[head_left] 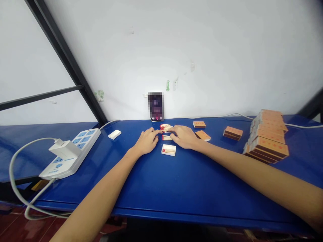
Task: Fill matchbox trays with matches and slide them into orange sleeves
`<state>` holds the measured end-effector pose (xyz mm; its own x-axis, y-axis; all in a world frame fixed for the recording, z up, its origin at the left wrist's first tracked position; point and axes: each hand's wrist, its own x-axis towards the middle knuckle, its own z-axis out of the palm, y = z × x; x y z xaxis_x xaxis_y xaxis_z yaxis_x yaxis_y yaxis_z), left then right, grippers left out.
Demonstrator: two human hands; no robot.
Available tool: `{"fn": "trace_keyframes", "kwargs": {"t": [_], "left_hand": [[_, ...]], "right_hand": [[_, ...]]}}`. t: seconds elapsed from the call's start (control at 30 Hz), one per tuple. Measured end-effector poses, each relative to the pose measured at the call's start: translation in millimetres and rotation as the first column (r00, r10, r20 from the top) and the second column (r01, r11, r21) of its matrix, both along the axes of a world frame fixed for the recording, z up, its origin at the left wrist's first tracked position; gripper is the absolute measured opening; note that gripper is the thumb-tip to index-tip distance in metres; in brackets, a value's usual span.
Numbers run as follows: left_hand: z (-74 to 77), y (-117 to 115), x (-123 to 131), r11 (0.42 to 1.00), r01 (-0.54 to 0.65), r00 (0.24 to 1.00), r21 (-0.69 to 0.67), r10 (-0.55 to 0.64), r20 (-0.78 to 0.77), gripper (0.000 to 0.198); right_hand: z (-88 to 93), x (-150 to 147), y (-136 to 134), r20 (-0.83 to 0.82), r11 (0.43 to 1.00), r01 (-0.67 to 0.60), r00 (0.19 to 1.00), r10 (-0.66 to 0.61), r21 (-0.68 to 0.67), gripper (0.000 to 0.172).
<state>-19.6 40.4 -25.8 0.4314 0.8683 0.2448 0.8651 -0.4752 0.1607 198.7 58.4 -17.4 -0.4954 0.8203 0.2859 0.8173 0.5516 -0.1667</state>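
Small wooden matches with red heads lie in two groups on the blue table, an upper pile [165,127] and a lower row [166,137]. My left hand [148,141] rests at their left, index finger stretched to the red heads and thumb a little apart. From the right, my right hand [185,136] reaches the plain ends, its index finger at the upper pile and its thumb at the lower row. Neither hand visibly grips a match. Just in front of the hands sits a white matchbox tray [172,148] with a few matches inside.
Orange matchboxes stand in a tall stack [271,144] at right, with others nearby [232,132], [199,124], one [203,135] beside my right hand. At left are a white tray [114,134] and a power strip [75,158] with cables. A phone [156,107] leans against the wall.
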Motion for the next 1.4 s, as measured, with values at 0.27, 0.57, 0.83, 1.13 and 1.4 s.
{"fn": "trace_keyframes", "kwargs": {"t": [0.27, 0.57, 0.83, 1.13, 1.4], "left_hand": [[0.1, 0.5, -0.1, 1.0, -0.006, 1.0, -0.007, 0.006, -0.013, 0.04], [1.1, 0.2, 1.7, 1.0, -0.003, 0.995, -0.016, 0.001, -0.101, 0.048], [3.7, -2.3, 3.4, 0.999, -0.015, 0.992, -0.028, 0.012, -0.124, 0.049], [3.5, -0.8, 3.4, 0.998, -0.019, 0.997, -0.055, 0.014, -0.08, 0.046], [1.6, 0.1, 1.3, 0.998, -0.008, 0.999, -0.055, 0.005, -0.041, 0.044]], "right_hand": [[-1.1, 0.6, 1.4, -0.024, 0.999, -0.03, 0.999, 0.03, -0.014, 0.039], [-3.2, 0.6, 3.5, -0.03, 0.999, -0.032, 0.999, 0.032, -0.014, 0.041], [-2.0, 1.0, 2.1, -0.029, 0.999, -0.046, 0.999, 0.046, 0.001, 0.04], [-2.8, 0.8, 1.5, -0.025, 0.998, -0.056, 0.998, 0.057, 0.021, 0.039], [-1.6, 1.0, 0.6, -0.02, 0.999, -0.022, 1.0, 0.022, 0.032, 0.037]]}}
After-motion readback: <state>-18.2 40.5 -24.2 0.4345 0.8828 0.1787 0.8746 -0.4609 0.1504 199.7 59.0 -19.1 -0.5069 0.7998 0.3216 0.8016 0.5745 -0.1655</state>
